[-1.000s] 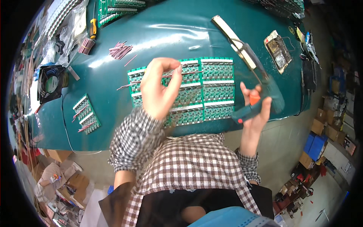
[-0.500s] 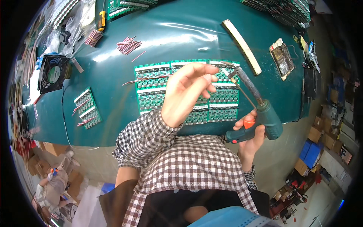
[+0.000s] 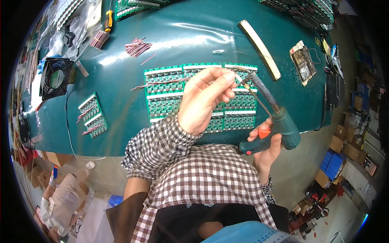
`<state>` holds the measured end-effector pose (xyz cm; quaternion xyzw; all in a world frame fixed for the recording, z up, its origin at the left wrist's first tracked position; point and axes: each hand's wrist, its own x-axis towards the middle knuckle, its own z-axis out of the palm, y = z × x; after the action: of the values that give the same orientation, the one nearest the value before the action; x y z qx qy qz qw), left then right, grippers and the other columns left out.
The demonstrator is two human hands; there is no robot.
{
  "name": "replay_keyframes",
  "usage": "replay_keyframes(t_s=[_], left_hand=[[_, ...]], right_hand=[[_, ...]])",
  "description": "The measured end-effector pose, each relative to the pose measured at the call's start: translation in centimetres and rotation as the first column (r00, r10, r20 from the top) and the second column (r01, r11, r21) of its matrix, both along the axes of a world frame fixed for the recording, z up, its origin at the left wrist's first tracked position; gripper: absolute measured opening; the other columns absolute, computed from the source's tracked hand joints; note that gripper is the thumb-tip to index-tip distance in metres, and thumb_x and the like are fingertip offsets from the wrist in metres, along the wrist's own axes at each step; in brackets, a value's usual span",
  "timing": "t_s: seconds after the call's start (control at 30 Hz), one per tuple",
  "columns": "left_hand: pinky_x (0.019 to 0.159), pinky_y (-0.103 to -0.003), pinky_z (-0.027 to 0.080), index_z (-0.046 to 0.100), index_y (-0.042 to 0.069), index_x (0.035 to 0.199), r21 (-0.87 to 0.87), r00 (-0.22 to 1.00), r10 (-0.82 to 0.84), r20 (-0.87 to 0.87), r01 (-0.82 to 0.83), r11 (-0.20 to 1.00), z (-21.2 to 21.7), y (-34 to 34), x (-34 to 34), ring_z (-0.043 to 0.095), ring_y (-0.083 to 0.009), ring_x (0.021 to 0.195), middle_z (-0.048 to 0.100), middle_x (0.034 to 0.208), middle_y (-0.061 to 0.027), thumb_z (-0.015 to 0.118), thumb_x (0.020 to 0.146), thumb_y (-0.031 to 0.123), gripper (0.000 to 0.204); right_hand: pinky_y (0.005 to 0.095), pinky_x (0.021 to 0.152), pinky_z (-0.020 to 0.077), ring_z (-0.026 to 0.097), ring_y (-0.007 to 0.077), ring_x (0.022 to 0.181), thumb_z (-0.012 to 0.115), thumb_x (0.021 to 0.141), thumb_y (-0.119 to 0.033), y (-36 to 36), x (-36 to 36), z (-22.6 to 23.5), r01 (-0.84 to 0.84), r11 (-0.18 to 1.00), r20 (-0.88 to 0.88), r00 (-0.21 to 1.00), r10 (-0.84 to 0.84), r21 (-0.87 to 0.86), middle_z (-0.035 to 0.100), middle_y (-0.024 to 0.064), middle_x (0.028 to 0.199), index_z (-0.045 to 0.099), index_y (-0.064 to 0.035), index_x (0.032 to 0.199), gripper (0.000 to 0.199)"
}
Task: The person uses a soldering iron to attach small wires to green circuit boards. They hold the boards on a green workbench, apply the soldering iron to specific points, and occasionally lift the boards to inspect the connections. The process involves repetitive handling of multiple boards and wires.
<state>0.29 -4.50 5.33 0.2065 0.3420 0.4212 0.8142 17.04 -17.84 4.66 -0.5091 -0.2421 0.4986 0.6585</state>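
My right hand [image 3: 267,152] grips a dark green soldering gun [image 3: 285,128] with an orange trigger, its metal barrel slanting up and left. My left hand [image 3: 204,99] pinches thumb and fingers together right beside the gun's tip and thin feed tube. A small pale piece shows at the fingertips, too small to make out. Beneath both hands lies a block of green circuit boards [image 3: 164,103] set edge to edge in rows, partly hidden by my left hand and sleeve. Thin red and white wires [image 3: 156,85] rest across the boards at the left.
Loose short wires [image 3: 137,47] and a bundle of them lie at the far left, near a yellow-handled screwdriver [image 3: 108,22]. A black fan [image 3: 56,79] and two wired boards [image 3: 93,115] are on the left. A pale strip [image 3: 259,49] and soldering tray [image 3: 302,62] lie right.
My left thumb and fingers have closed together near the gun's tip. The soldering gun has shifted slightly left. In the background, another person has moved at the lower left.
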Motion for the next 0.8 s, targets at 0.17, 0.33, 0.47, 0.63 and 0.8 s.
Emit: replay_keyframes(t_s=[0.17, 0.33, 0.47, 0.63, 0.8], left_hand=[[0.064, -0.018, 0.044, 0.059, 0.003, 0.098, 0.018, 1.000, -0.001, -0.009, 0.001, 1.000, -0.3, 0.0, 0.3, 0.054, -0.0056, 0.070, 0.060, 0.083, -0.0012, 0.058, 0.089, 0.014, 0.014], [0.063, -0.018, 0.044, 0.060, 0.002, 0.097, 0.023, 1.000, 0.001, -0.029, -0.001, 1.000, -0.4, 0.0, 0.5, 0.054, -0.0057, 0.070, 0.060, 0.083, -0.0014, 0.057, 0.090, 0.015, 0.014], [0.063, -0.018, 0.046, 0.060, 0.001, 0.099, 0.036, 0.998, -0.017, -0.061, 0.019, 0.999, -0.5, 0.0, 0.6, 0.056, -0.0067, 0.072, 0.061, 0.085, -0.0030, 0.057, 0.090, 0.015, 0.017], [0.071, -0.022, 0.050, 0.060, -0.002, 0.109, 0.149, 0.965, -0.038, -0.259, 0.078, 0.986, 0.1, 0.7, -0.6, 0.061, -0.0119, 0.080, 0.064, 0.093, -0.0088, 0.056, 0.090, 0.015, 0.026], [0.073, -0.023, 0.050, 0.059, -0.003, 0.109, 0.291, 0.841, -0.109, -0.530, 0.301, 0.908, -0.7, 1.9, -3.1, 0.061, -0.0110, 0.082, 0.064, 0.095, -0.0086, 0.055, 0.089, 0.005, 0.021]], right_hand=[[0.0328, 0.055, 0.0557, 0.064, 0.0242, 0.070, 0.062, 0.084, -0.040, 0.0, 0.0, 0.0, 0.007, 1.000, -0.003, 1.000, -0.007, -0.008, 0.059, 0.0121, 0.089, 0.046, 0.0058, 0.113, 0.056], [0.0327, 0.054, 0.0554, 0.063, 0.0239, 0.068, 0.060, 0.085, -0.039, 0.0, 0.0, -0.1, 0.013, 1.000, -0.012, 1.000, -0.013, -0.020, 0.059, 0.0123, 0.089, 0.046, 0.0063, 0.113, 0.055], [0.0324, 0.053, 0.0550, 0.063, 0.0235, 0.067, 0.059, 0.086, -0.039, -0.1, 0.0, 0.0, 0.025, 0.999, 0.000, 1.000, -0.025, -0.029, 0.058, 0.0120, 0.088, 0.047, 0.0065, 0.113, 0.054], [0.0303, 0.051, 0.0548, 0.063, 0.0221, 0.067, 0.056, 0.088, -0.040, 0.4, 2.0, 0.0, 0.067, 0.998, -0.034, 0.997, -0.067, 0.004, 0.057, 0.0109, 0.089, 0.048, 0.0066, 0.112, 0.054], [0.0303, 0.052, 0.0564, 0.064, 0.0225, 0.068, 0.056, 0.088, -0.037, 0.9, 4.7, 0.6, 0.055, 0.998, 0.037, 0.998, -0.055, -0.006, 0.057, 0.0121, 0.089, 0.048, 0.0081, 0.112, 0.052]])
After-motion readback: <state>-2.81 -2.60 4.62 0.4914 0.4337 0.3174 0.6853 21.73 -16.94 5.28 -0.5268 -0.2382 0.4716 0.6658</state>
